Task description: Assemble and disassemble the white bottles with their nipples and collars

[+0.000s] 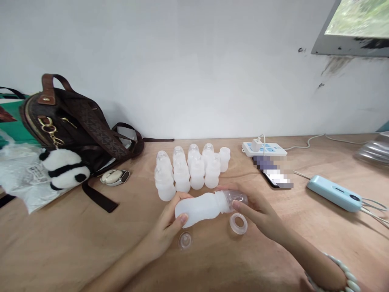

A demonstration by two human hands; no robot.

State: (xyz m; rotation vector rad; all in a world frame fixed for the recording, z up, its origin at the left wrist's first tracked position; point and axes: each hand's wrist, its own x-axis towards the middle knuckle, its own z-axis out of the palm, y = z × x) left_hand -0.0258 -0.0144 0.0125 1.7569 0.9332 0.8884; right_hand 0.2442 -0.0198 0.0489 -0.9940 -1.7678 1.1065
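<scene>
A frosted white baby bottle (199,210) lies tilted sideways between my hands, above the table. My left hand (173,219) is wrapped round its base end. My right hand (247,209) grips the clear domed cap (233,197) at the bottle's neck end. Below the cap, a translucent collar ring (238,224) rests on the wooden table. A small clear nipple (185,240) lies below the bottle, near my left hand. Just behind stand several similar bottles (181,178) in rows, most with clear caps. At their right end is a bottle (224,159) without a cap.
On the left are a dark backpack (100,134) with a panda plush (65,168), a plastic bag (18,174) and a mouse (114,177). On the right lie a power strip (275,149), a phone (275,174) and a light-blue device (332,192) with cords. A wall (194,73) rises behind the table.
</scene>
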